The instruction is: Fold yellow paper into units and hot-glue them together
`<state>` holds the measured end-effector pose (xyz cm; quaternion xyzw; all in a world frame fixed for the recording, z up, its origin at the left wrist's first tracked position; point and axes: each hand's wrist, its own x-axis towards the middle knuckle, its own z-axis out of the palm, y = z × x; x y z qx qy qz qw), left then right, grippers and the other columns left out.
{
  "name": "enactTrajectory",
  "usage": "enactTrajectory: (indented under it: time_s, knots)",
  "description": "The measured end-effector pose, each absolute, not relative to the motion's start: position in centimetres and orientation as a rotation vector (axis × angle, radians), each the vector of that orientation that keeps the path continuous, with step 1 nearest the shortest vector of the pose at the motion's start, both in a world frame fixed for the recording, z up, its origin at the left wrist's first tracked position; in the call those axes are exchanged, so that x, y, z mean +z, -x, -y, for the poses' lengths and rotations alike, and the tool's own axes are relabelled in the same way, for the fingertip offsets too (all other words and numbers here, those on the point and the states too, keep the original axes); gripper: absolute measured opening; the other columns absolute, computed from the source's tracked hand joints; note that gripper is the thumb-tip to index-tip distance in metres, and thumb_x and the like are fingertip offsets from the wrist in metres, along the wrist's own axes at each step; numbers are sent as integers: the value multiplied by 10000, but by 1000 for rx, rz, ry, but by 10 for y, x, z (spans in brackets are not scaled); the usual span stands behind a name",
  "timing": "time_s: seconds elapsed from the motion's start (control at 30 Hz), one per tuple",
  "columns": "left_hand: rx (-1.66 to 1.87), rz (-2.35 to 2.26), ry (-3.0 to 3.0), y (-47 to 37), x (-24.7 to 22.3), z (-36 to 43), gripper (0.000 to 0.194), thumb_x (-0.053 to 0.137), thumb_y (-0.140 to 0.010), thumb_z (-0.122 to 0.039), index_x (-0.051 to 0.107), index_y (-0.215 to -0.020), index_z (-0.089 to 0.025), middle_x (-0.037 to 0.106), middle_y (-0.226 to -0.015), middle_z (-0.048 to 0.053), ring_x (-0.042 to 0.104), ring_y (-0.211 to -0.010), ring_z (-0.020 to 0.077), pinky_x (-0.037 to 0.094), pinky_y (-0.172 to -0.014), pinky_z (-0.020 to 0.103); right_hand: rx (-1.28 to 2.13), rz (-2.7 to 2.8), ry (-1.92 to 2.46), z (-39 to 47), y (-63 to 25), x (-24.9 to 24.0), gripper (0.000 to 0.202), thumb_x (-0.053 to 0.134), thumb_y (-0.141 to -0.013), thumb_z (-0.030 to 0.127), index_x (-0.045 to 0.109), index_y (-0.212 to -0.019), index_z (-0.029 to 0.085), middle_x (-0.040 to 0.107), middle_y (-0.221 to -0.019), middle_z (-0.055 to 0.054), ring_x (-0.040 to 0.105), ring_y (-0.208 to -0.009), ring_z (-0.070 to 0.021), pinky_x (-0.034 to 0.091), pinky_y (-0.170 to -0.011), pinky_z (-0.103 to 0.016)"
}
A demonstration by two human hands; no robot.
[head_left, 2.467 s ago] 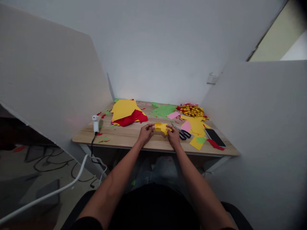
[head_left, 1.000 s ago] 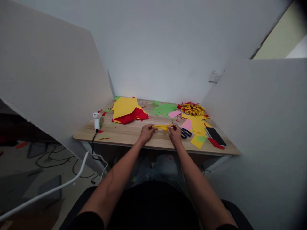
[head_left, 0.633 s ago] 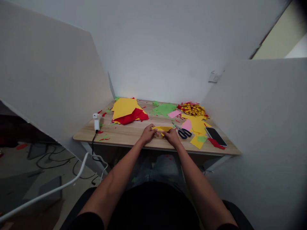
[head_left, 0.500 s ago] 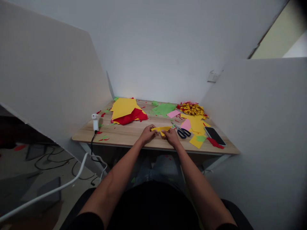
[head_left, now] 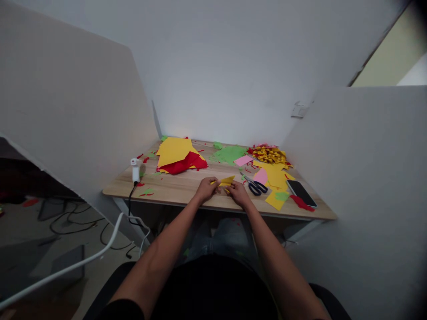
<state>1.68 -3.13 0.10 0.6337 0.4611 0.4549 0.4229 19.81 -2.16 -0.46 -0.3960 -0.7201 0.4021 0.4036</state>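
Observation:
Near the table's front edge, a small yellow paper piece (head_left: 227,180) is held between my two hands. My left hand (head_left: 207,189) pinches its left end, with fingers closed. My right hand (head_left: 238,193) has its fingers closed at the lower right of the piece. Dark-handled scissors (head_left: 256,186) lie just right of my right hand, blades pointing up and left. Beyond them are a pink paper (head_left: 260,176) and yellow sheets (head_left: 275,174). A heap of folded yellow pieces (head_left: 271,154) sits at the back right.
On the wooden table (head_left: 173,189), yellow sheets (head_left: 173,150) with red paper (head_left: 183,164) lie back left, green paper (head_left: 230,154) behind. A white corded device (head_left: 135,171) stands left. A phone (head_left: 301,192) lies right, partly under a red scrap (head_left: 302,202). Partitions flank both sides.
The yellow piece has turned from a flat wide strip to a tilted, pointed shape between my fingers. My left hand has shifted slightly right. The whole view has moved a little.

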Motion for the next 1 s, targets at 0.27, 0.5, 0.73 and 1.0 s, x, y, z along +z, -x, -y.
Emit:
enactTrajectory:
  time_s: [0.27, 0.5, 0.73, 1.0]
  knots:
    - [1081, -1320, -1801, -13, 15, 33, 283, 647, -911, -381, 648, -781, -130, 636, -747, -6, 610, -720, 144, 507, -706, 304, 766, 1728, 1188, 23, -198, -4, 269, 617, -950, 403, 622, -877, 145, 609, -767, 19, 575, -648, -110, 498, -622, -264]
    - [868, -1592, -1959, -8, 24, 22, 155, 705, -779, -227, 728, -927, -189, 691, -843, 53, 591, -840, 228, 415, -810, 368, 676, 1776, 1430, 16, -193, 5, 99, 652, -767, 263, 638, -840, 199, 625, -709, 17, 555, -644, -159, 404, -612, -275]
    - [619, -1637, -2587, -3, 21, 37, 227, 540, -970, -316, 733, -923, -206, 701, -955, 74, 553, -937, 260, 390, -817, 418, 548, 1921, 1491, 28, -183, 15, 156, 597, -811, 109, 677, -890, 217, 670, -929, -39, 599, -855, -204, 450, -767, -328]
    - [712, -1572, -2497, 7, 23, 49, 153, 615, -938, -242, 714, -1053, -227, 721, -940, 21, 537, -888, 218, 453, -795, 361, 358, 2395, 1014, 29, -207, 18, 300, 613, -945, 134, 689, -1213, 245, 707, -1279, -9, 627, -1019, -194, 564, -913, -360]
